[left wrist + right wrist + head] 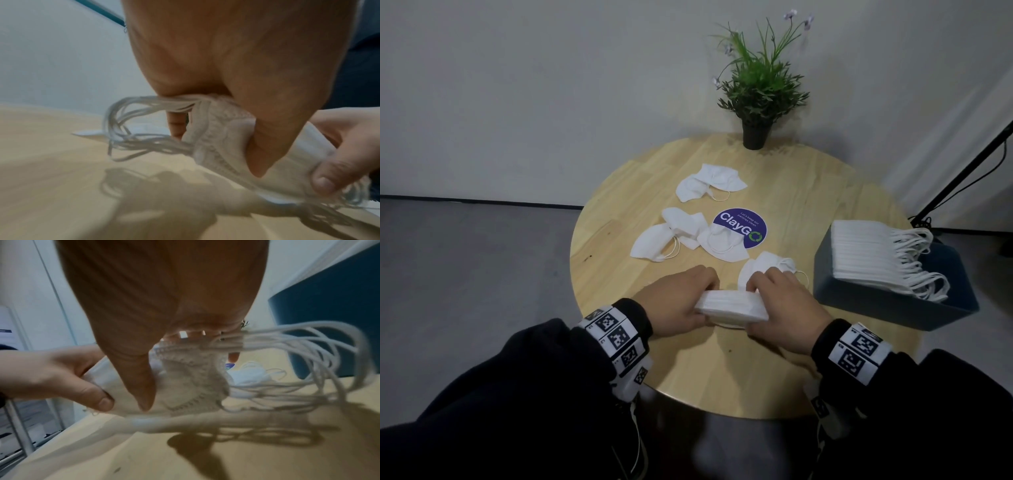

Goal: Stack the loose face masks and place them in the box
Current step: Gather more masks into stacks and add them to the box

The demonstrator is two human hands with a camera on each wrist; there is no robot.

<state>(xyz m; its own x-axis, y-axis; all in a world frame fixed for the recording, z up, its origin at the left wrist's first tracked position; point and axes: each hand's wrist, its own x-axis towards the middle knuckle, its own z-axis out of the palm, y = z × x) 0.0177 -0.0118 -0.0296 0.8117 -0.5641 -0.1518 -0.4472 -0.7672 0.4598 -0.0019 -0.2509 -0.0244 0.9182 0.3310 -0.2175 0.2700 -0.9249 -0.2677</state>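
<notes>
A stack of white face masks (731, 306) hangs just above the round wooden table (825, 212) near its front edge. My left hand (678, 301) grips its left end and my right hand (780, 305) grips its right end. The wrist views show thumbs pressed on the mask stack (222, 141) (185, 382), with ear loops (127, 129) (298, 356) dangling from both ends. Several loose masks (709, 183) (657, 241) (722, 243) (767, 267) lie across the middle of the table. The dark blue box (887, 301) at the right holds a row of masks (873, 253).
A potted plant (756, 96) stands at the table's far edge. A purple round sticker (743, 226) marks the table's centre, partly under a mask. A black stand leg (969, 171) slants down at the right, beyond the box.
</notes>
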